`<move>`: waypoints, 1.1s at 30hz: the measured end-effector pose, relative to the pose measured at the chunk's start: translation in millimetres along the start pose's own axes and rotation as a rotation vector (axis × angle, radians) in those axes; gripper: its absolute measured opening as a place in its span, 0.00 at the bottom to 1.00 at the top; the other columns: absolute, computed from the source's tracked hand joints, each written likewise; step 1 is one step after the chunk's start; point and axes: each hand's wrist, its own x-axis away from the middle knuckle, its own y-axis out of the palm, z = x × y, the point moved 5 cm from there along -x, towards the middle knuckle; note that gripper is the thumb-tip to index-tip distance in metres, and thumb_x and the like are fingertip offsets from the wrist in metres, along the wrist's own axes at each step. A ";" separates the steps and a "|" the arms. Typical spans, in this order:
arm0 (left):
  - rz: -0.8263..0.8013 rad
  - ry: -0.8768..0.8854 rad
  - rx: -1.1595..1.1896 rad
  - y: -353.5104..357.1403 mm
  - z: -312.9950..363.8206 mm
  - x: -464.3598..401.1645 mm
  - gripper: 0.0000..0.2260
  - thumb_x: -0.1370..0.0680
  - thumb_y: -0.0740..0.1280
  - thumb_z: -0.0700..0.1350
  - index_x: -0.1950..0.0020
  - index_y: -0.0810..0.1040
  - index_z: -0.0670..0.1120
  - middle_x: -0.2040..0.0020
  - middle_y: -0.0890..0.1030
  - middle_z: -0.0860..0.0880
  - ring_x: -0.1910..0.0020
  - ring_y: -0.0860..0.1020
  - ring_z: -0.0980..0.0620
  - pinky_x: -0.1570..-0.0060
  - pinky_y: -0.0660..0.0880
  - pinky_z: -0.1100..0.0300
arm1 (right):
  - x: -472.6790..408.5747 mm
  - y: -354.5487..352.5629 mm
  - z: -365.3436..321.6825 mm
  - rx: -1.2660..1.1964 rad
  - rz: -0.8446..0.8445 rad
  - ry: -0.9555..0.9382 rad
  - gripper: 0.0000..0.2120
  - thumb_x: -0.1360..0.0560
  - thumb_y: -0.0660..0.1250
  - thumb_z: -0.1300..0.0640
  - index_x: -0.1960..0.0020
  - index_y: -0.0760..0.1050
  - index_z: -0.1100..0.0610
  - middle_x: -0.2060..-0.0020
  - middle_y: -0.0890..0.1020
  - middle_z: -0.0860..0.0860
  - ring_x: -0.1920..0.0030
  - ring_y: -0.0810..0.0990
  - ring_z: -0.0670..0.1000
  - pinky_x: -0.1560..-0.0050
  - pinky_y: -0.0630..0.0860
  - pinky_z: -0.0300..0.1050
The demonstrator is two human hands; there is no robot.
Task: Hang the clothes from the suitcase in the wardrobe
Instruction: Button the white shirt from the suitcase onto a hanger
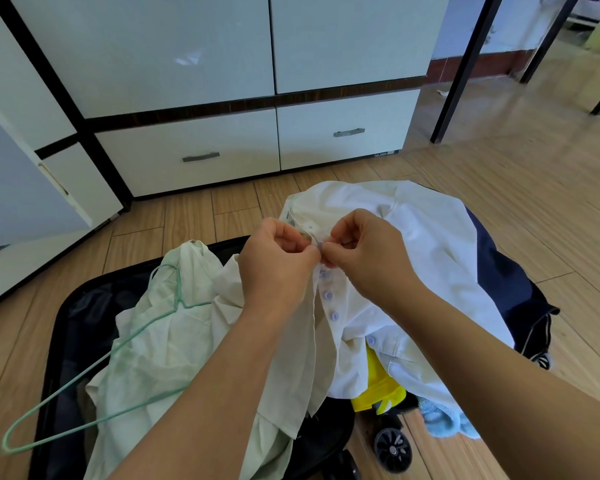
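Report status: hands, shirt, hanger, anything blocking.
Left hand and right hand both pinch the white shirt placket at its top button. Green wire hanger lies unused on pale garment in suitcase. Nothing blocking.

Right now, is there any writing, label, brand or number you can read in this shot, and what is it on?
None can be read.
Small dark sticker at the foot of the wardrobe: print too small and blurred.
Tag inside the collar of the white shirt: too blurred.

shirt (pixel 413 244) matt cloth | hanger (pixel 94 365) thin wire | wardrobe (pixel 187 57) glossy | floor (pixel 534 202) wood
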 end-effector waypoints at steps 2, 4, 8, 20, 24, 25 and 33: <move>0.001 0.003 0.001 0.6 1.6 0.9 0.10 0.31 0.75 0.38 0.59 0.75 0.48 0.64 0.82 0.54 0.63 0.80 0.59 0.59 0.79 0.63 | -0.9 0.0 1.4 0.001 -0.006 0.004 0.12 0.29 0.72 0.62 0.62 0.70 0.50 0.63 0.81 0.51 0.59 0.82 0.50 0.54 0.80 0.45; 0.013 -0.004 0.009 0.8 1.6 0.8 0.10 0.31 0.75 0.38 0.59 0.75 0.47 0.64 0.82 0.53 0.63 0.81 0.58 0.58 0.79 0.62 | -1.6 -0.3 2.3 0.000 -0.005 0.011 0.12 0.29 0.72 0.61 0.62 0.70 0.50 0.62 0.82 0.51 0.59 0.82 0.51 0.54 0.81 0.45; 0.019 -0.059 0.060 1.2 -4.4 -2.1 0.10 0.31 0.75 0.38 0.60 0.75 0.47 0.64 0.83 0.52 0.62 0.82 0.55 0.54 0.81 0.53 | -2.9 -0.7 2.8 -0.026 -0.006 0.024 0.11 0.28 0.73 0.60 0.62 0.71 0.51 0.62 0.82 0.52 0.59 0.83 0.51 0.53 0.81 0.47; 0.055 -0.158 0.254 2.6 -11.6 -2.0 0.11 0.32 0.77 0.37 0.63 0.75 0.47 0.63 0.83 0.46 0.58 0.84 0.47 0.53 0.81 0.46 | -3.4 2.0 3.4 -0.098 -0.024 0.062 0.12 0.28 0.72 0.62 0.62 0.70 0.52 0.60 0.83 0.56 0.57 0.84 0.55 0.51 0.81 0.52; 0.034 -0.165 0.253 3.1 -10.2 -1.0 0.11 0.31 0.77 0.38 0.63 0.75 0.47 0.62 0.83 0.46 0.58 0.84 0.46 0.52 0.81 0.46 | -4.3 0.9 4.7 -0.107 -0.027 0.069 0.11 0.28 0.72 0.63 0.62 0.71 0.53 0.60 0.83 0.56 0.58 0.84 0.54 0.51 0.81 0.51; 0.022 -0.155 0.252 3.0 -9.0 -0.5 0.10 0.31 0.76 0.39 0.63 0.75 0.46 0.62 0.83 0.46 0.58 0.84 0.46 0.52 0.81 0.46 | -4.5 0.0 4.3 -0.106 -0.024 0.067 0.11 0.28 0.72 0.63 0.61 0.71 0.53 0.60 0.83 0.56 0.58 0.84 0.54 0.52 0.81 0.51; -0.139 -0.187 0.426 1.5 -4.1 -2.8 0.12 0.28 0.72 0.30 0.55 0.72 0.42 0.62 0.82 0.44 0.64 0.84 0.50 0.60 0.82 0.57 | -4.3 -4.2 5.3 -0.186 -0.101 0.087 0.12 0.28 0.71 0.66 0.62 0.71 0.55 0.58 0.83 0.60 0.57 0.84 0.58 0.49 0.81 0.53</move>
